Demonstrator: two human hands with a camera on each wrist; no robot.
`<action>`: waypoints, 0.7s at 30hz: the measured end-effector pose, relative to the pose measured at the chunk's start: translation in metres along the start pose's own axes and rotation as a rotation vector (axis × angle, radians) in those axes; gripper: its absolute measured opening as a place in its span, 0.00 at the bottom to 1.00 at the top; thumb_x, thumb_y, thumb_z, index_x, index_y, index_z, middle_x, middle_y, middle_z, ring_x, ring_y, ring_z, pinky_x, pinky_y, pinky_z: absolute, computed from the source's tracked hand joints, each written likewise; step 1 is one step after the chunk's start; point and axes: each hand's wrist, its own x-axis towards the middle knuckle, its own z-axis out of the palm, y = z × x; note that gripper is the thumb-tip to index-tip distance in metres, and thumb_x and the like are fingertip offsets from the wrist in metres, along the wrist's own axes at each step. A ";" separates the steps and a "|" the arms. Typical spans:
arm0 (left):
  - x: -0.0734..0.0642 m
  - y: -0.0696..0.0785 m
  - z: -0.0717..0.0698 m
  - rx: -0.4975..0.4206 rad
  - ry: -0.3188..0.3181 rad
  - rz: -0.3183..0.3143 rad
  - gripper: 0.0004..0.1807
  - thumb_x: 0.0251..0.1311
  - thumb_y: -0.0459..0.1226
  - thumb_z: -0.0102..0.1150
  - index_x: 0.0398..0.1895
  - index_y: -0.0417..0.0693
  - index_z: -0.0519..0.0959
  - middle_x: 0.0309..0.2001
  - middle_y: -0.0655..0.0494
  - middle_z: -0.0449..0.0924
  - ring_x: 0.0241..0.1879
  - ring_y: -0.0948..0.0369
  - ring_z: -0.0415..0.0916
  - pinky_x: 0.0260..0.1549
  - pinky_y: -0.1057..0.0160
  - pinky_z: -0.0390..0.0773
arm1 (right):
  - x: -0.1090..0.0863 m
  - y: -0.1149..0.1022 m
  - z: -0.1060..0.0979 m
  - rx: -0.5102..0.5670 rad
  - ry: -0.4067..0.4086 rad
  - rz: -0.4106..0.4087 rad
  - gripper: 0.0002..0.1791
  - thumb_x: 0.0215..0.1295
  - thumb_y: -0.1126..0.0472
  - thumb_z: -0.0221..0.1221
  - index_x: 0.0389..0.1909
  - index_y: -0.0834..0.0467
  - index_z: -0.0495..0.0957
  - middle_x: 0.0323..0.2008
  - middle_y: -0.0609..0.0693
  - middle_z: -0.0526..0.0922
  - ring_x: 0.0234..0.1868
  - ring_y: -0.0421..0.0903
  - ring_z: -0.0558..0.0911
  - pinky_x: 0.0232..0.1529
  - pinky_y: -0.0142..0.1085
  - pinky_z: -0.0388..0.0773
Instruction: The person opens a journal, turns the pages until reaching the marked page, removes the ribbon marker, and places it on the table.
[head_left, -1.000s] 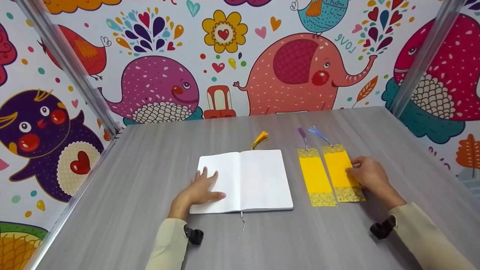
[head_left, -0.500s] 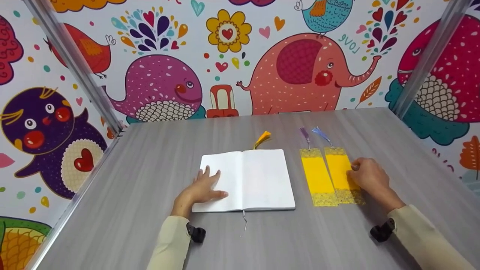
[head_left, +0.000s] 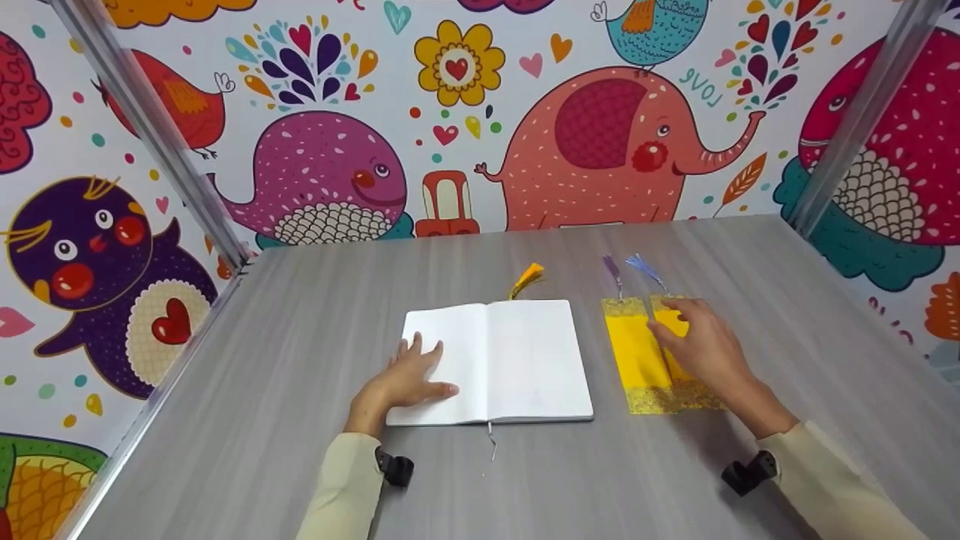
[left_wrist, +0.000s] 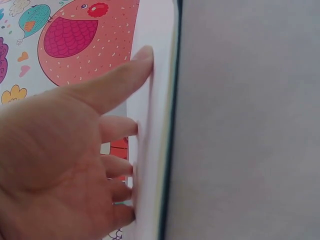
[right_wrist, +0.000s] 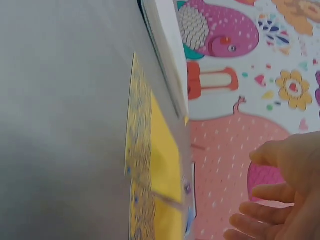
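Note:
An open notebook [head_left: 532,360] with blank white pages lies on the table. My left hand [head_left: 411,381] rests with spread fingers on its left page; in the left wrist view the fingertips [left_wrist: 145,53] meet the paper. To the notebook's right lie two yellow bookmarks side by side, a left bookmark [head_left: 628,337] with a purple tassel [head_left: 612,268] and a right bookmark [head_left: 701,395] with a blue tassel [head_left: 643,265]. Over the right one hovers my right hand [head_left: 709,349], partly hiding it. Its fingers are loosely bent and hold nothing; the right wrist view shows them apart from both bookmarks.
A yellow-orange tassel [head_left: 529,276] sticks out past the notebook's top edge. From the bottom edge hangs a thin ribbon [head_left: 492,442]. The grey table [head_left: 337,285] is bounded by walls with cartoon animals and metal posts [head_left: 847,120].
My right hand has let go of the right bookmark's right edge and moved up and left above it. That bookmark now lies closer to the left one. My left hand stays in place.

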 end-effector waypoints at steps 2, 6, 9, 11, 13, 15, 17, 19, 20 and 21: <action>0.000 0.000 0.000 0.001 -0.001 0.001 0.47 0.63 0.49 0.64 0.78 0.37 0.55 0.78 0.26 0.36 0.77 0.29 0.30 0.75 0.33 0.39 | -0.004 -0.006 0.002 0.014 -0.001 -0.024 0.34 0.71 0.47 0.58 0.73 0.58 0.66 0.70 0.66 0.65 0.66 0.67 0.70 0.67 0.61 0.70; 0.001 -0.001 0.001 0.004 -0.003 0.004 0.47 0.63 0.49 0.64 0.77 0.37 0.55 0.78 0.25 0.36 0.77 0.29 0.30 0.75 0.33 0.39 | -0.012 -0.017 0.006 0.025 -0.005 -0.096 0.34 0.70 0.48 0.60 0.73 0.56 0.65 0.72 0.65 0.64 0.70 0.67 0.67 0.68 0.63 0.67; 0.000 0.000 0.002 0.001 -0.005 0.003 0.47 0.63 0.49 0.64 0.77 0.37 0.55 0.78 0.26 0.36 0.78 0.29 0.30 0.75 0.33 0.40 | -0.016 -0.025 0.010 0.019 -0.002 -0.160 0.35 0.68 0.49 0.62 0.73 0.56 0.66 0.72 0.64 0.66 0.71 0.67 0.66 0.68 0.63 0.66; 0.000 0.000 0.002 -0.002 -0.006 0.002 0.46 0.64 0.49 0.64 0.77 0.37 0.55 0.78 0.26 0.36 0.78 0.29 0.30 0.75 0.33 0.40 | -0.019 -0.030 0.014 0.015 -0.006 -0.195 0.35 0.67 0.49 0.63 0.72 0.56 0.67 0.71 0.64 0.67 0.71 0.66 0.67 0.68 0.63 0.66; 0.000 -0.001 0.002 -0.005 -0.006 0.002 0.46 0.64 0.49 0.64 0.77 0.37 0.55 0.78 0.26 0.35 0.78 0.30 0.30 0.75 0.33 0.40 | -0.022 -0.036 0.019 0.011 -0.017 -0.224 0.35 0.66 0.49 0.64 0.72 0.56 0.68 0.71 0.62 0.68 0.71 0.65 0.68 0.69 0.63 0.66; 0.001 -0.001 0.002 -0.005 -0.007 0.003 0.46 0.64 0.49 0.64 0.78 0.37 0.55 0.78 0.26 0.35 0.78 0.29 0.30 0.75 0.33 0.40 | -0.025 -0.041 0.025 0.014 -0.039 -0.258 0.35 0.65 0.50 0.65 0.71 0.56 0.69 0.71 0.61 0.69 0.71 0.63 0.68 0.69 0.62 0.66; 0.001 -0.001 0.001 -0.004 -0.009 0.005 0.46 0.64 0.49 0.64 0.78 0.37 0.55 0.78 0.25 0.35 0.77 0.29 0.29 0.75 0.33 0.39 | -0.027 -0.046 0.031 0.006 -0.062 -0.317 0.35 0.64 0.50 0.66 0.71 0.56 0.69 0.71 0.59 0.70 0.70 0.62 0.69 0.68 0.61 0.68; 0.001 -0.001 0.001 0.000 -0.009 0.006 0.46 0.64 0.49 0.64 0.78 0.37 0.55 0.78 0.25 0.35 0.77 0.29 0.30 0.75 0.33 0.39 | -0.029 -0.050 0.038 -0.009 -0.094 -0.380 0.37 0.63 0.49 0.67 0.71 0.55 0.70 0.71 0.57 0.70 0.71 0.60 0.69 0.69 0.60 0.68; 0.001 -0.001 0.000 0.001 -0.009 0.006 0.46 0.64 0.49 0.64 0.77 0.37 0.54 0.78 0.25 0.35 0.77 0.29 0.30 0.75 0.33 0.39 | -0.029 -0.052 0.041 -0.021 -0.115 -0.410 0.37 0.62 0.49 0.68 0.71 0.54 0.70 0.71 0.56 0.70 0.71 0.59 0.69 0.69 0.60 0.68; 0.001 -0.001 0.000 0.003 -0.009 0.007 0.46 0.64 0.49 0.64 0.77 0.37 0.54 0.78 0.25 0.35 0.77 0.29 0.30 0.75 0.33 0.39 | -0.030 -0.054 0.043 -0.038 -0.137 -0.440 0.38 0.61 0.48 0.69 0.71 0.53 0.69 0.72 0.55 0.69 0.71 0.59 0.69 0.69 0.60 0.68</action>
